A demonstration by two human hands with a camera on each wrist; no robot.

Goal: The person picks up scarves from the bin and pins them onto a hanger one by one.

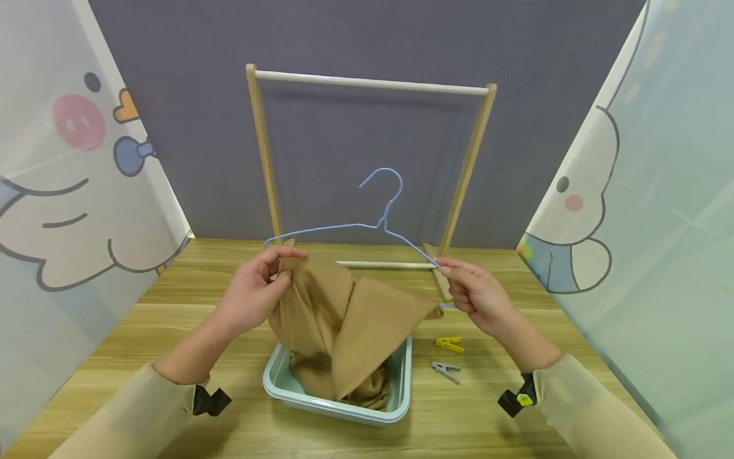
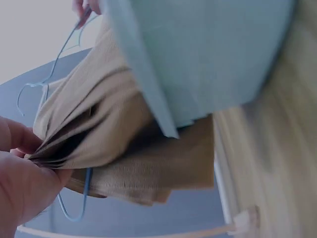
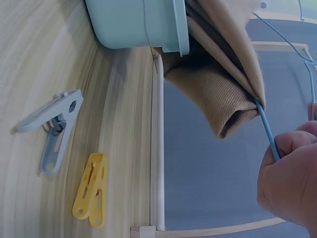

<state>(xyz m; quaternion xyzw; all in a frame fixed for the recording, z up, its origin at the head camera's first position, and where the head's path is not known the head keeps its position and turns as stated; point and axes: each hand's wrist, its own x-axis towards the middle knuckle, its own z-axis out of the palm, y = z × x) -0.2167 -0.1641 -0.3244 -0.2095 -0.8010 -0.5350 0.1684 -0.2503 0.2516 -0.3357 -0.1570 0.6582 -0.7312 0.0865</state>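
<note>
Your left hand (image 1: 259, 290) pinches the cloth (image 1: 367, 325), probably to keep it lifted; its lower part sits in the tub (image 1: 344, 410). Your right hand (image 1: 478, 294) grips the hanger (image 1: 383, 222) by one end, seemingly to steady it where it enters the cloth.

1. No text, label, brand or number can be read in any of the three views.
2. Brown cloth (image 1: 378, 322) and blue hanger (image 1: 383, 222): no legible marking on either.
3. Pale blue basin (image 3: 133, 29), yellow clip (image 3: 91, 191) and grey clip (image 3: 67, 114): no legible lettering on the sides that show.
4. Left wall sheet (image 1: 63, 185) and right wall sheet (image 1: 648, 255): printed cartoon figures, no readable words.
5. Black right-wrist piece (image 1: 510, 403): a small yellow patch (image 1: 524, 400), perhaps a label, too small to make out.
</note>
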